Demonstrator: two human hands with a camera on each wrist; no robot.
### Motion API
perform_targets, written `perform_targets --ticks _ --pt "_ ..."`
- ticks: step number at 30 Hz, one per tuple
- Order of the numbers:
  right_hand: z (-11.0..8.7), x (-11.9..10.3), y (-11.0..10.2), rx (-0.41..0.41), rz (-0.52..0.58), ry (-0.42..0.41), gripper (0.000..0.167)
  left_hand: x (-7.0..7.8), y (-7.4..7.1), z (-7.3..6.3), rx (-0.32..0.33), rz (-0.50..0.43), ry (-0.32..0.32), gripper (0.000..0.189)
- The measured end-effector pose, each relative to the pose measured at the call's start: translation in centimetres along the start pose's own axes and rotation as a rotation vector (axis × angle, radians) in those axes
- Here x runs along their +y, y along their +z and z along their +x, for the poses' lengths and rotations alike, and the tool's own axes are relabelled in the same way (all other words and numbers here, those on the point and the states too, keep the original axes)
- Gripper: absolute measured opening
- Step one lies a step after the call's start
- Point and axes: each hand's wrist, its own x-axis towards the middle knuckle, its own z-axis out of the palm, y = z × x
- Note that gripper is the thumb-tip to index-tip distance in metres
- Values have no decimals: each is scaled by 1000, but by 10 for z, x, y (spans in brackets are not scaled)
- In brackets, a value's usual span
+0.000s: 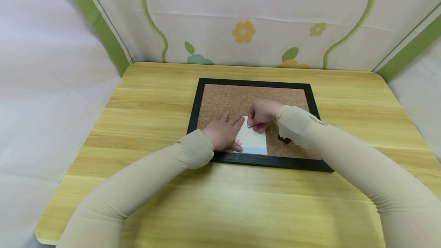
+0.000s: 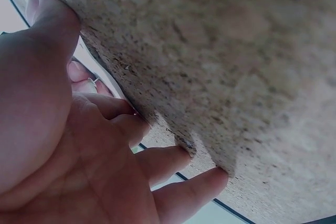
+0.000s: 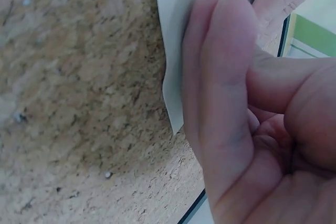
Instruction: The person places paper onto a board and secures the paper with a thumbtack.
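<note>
A white card [image 1: 255, 140] with a pale blue strip and a small pink print lies on the cork board [image 1: 224, 97] near its front edge. My left hand [image 1: 223, 132] is spread flat across the card's left side, thumb on its lower corner and fingertips reaching onto the cork. Over the card's upper part, my right hand [image 1: 260, 115] pinches a small silver pushpin [image 1: 249, 126] between thumb and fingers. The pin's point shows in the left wrist view. In the right wrist view, the card's near corner bends up off the cork beside the fingers.
A black frame [image 1: 255, 159] edges the cork board, which lies on a wood-grain table [image 1: 220, 202]. Behind the table hangs a white curtain [image 1: 206, 33] with flower prints. A small black object [image 1: 284, 139] shows beneath the right sleeve.
</note>
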Motion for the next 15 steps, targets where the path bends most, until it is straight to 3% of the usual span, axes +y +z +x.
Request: perform_targets --ticks 15 --pt "0 -6 1 12 -61 11 9 0 2 3 -7 3 -6 101"
